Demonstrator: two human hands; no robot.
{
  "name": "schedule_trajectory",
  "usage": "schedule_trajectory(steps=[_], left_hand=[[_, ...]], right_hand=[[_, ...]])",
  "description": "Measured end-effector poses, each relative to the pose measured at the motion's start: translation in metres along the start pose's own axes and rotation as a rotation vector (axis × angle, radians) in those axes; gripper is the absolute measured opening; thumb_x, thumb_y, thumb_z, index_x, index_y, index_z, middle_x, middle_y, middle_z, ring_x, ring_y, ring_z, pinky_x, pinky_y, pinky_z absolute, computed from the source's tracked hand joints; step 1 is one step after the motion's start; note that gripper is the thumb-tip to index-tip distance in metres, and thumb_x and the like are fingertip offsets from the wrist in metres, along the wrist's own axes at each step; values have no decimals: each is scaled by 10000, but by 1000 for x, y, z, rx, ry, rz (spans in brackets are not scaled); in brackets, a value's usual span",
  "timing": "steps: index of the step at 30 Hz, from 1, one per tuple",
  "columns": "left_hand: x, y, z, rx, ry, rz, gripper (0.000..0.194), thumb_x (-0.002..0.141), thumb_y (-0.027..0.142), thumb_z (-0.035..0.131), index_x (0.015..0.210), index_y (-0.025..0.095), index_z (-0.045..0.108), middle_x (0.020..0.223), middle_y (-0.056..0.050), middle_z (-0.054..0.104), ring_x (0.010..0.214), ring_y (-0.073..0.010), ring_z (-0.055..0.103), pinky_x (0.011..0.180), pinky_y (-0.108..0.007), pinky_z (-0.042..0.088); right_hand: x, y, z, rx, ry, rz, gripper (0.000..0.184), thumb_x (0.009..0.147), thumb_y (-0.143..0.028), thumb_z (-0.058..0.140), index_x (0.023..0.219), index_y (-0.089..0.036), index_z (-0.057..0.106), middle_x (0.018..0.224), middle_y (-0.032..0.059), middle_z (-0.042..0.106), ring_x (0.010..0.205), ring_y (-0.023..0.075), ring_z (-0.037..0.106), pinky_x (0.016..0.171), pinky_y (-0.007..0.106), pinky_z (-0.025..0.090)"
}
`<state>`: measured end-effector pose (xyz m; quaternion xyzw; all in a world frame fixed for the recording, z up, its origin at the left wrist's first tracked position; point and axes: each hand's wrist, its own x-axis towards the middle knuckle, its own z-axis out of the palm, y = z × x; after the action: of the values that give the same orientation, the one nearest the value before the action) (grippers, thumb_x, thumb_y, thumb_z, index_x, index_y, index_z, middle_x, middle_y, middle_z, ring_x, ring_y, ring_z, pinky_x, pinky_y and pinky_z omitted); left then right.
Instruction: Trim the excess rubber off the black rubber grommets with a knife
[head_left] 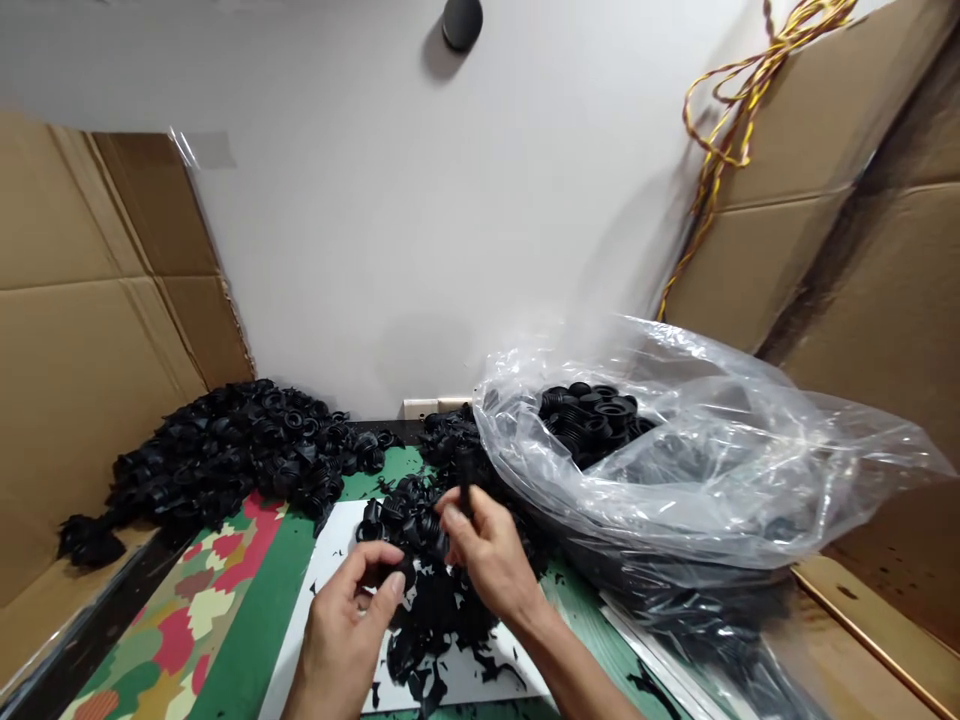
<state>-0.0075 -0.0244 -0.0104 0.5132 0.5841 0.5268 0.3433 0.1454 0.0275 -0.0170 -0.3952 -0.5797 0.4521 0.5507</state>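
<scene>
My left hand (351,618) is closed, with thumb and fingers curled round a small round black rubber part (406,570). Just right of it, my right hand (491,555) grips a slim dark upright tool (466,478); its exact kind is hard to make out against the black heap. Both hands are over a white board (296,655). Between and beneath them lies a pile of black scraps and ribbed rubber parts (442,620), some of them thin torn strips.
A large heap of black rubber pieces (247,450) stands at the left by a cardboard wall (97,250). On the right, a clear plastic bag (705,480) holds ribbed black parts (592,415). A gold-coloured phone (874,630) lies beyond it. Yellow-brown twisted wire (720,140) hangs above.
</scene>
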Motion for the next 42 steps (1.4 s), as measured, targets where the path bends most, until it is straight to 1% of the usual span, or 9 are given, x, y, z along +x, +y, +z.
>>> schedule_trajectory(steps=[3,8,12,19,22,27,31,37,42], left_hand=[[9,15,9,-113,-6,-41,264,624,358,719,812,196,626,654,5,634,514,-151,578,439,-237,444],[36,25,6,120,-99,95,250,699,449,616,789,219,574,637,12,629,513,-163,594,452,-247,421],[73,6,-19,584,80,188,195,699,431,572,734,243,613,725,-11,682,618,-205,634,573,-281,428],[86,-36,-33,758,-94,127,173,650,332,581,782,237,638,733,-23,688,648,-231,635,595,-289,413],[79,-34,-30,734,-53,144,78,627,283,583,687,248,618,655,-2,658,608,-223,608,561,-279,384],[75,-17,-29,331,51,-84,135,519,300,700,517,221,591,448,31,549,451,-164,505,483,-251,335],[66,-9,-28,-16,-26,-259,301,514,452,721,552,182,595,481,-14,585,477,-194,573,393,-237,337],[47,-2,-23,-415,-67,-429,197,603,276,766,648,134,636,588,-60,657,512,-154,615,406,-202,432],[37,1,-15,-572,-49,-488,52,716,58,652,721,105,672,691,-101,703,590,-174,663,470,-221,522]], right_hand=[[-6,-4,13,34,-149,3,169,816,-292,493,740,-164,571,636,-10,528,574,126,468,546,241,374],[1,-12,5,220,-49,147,280,739,-369,599,590,-183,452,493,-79,346,438,66,278,412,206,229],[17,-31,-27,641,17,306,423,612,-478,723,609,-200,403,480,-118,323,379,20,132,355,177,150],[15,-42,-49,811,-91,344,458,529,-431,814,616,-177,442,518,-101,400,368,-3,144,346,151,157],[18,-46,-57,541,51,248,440,582,-505,748,616,-197,435,503,-100,358,371,22,162,356,177,175],[49,-78,-110,-611,760,-195,200,767,-283,572,594,-195,520,573,6,484,511,148,427,480,266,279],[71,-87,-146,-1161,604,49,154,723,-188,579,572,-177,607,664,94,588,577,221,531,514,309,295],[32,-80,-99,-707,471,-296,260,815,-340,498,917,-177,673,778,60,615,667,202,554,589,306,413],[0,-71,-38,-339,198,-338,218,827,-376,561,832,-222,715,735,22,537,631,152,490,553,266,418]])
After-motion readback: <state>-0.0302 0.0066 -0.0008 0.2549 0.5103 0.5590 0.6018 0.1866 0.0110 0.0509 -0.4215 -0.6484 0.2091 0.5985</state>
